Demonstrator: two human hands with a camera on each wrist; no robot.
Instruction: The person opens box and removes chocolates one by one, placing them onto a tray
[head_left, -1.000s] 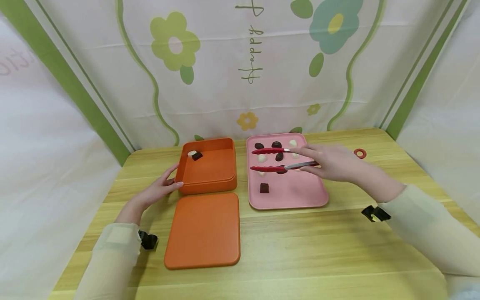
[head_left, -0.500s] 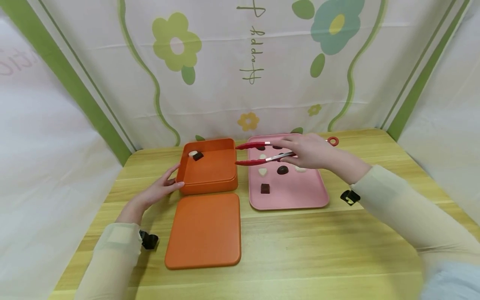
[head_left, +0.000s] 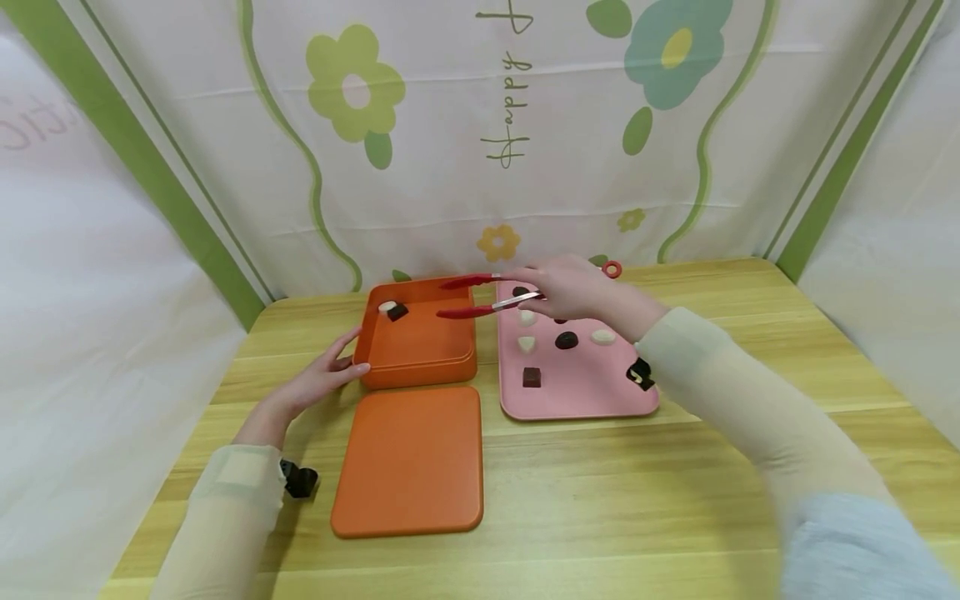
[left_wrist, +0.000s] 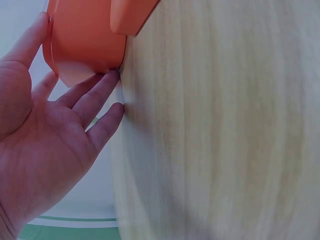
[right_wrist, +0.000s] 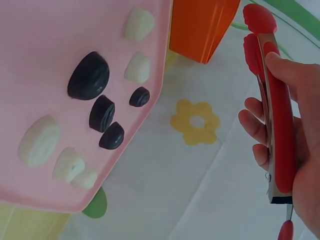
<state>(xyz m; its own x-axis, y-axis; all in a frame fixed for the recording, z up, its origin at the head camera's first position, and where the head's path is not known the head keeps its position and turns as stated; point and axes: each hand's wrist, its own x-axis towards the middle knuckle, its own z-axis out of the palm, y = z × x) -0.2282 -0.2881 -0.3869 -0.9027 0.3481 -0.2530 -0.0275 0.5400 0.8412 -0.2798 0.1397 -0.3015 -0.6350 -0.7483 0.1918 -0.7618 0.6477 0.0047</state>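
Observation:
My right hand [head_left: 572, 287] grips a pair of red-tipped metal tongs [right_wrist: 280, 120]. Their tips stand apart over the right part of the open orange box [head_left: 423, 340], with nothing visible between them. My left hand [head_left: 318, 379] rests at the box's front left corner; its thumb touches the rim and its fingers, nearly straight in the left wrist view, lie along the outer wall. Inside the box, at the back left, a white chocolate [head_left: 386, 307] lies beside a dark chocolate [head_left: 398, 312]. Several white and dark chocolates sit on the pink tray [head_left: 585, 396], partly hidden by my right hand.
A flat orange lid [head_left: 408, 467] lies on the wooden table [head_left: 600, 517] in front of the box. A square dark chocolate [head_left: 532, 377] sits near the tray's front left. Behind the table hangs a flowered cloth [head_left: 435, 167].
My right hand has carried the tongs leftward from over the pink tray until their tips are over the orange box. My left hand stays at the box's corner.

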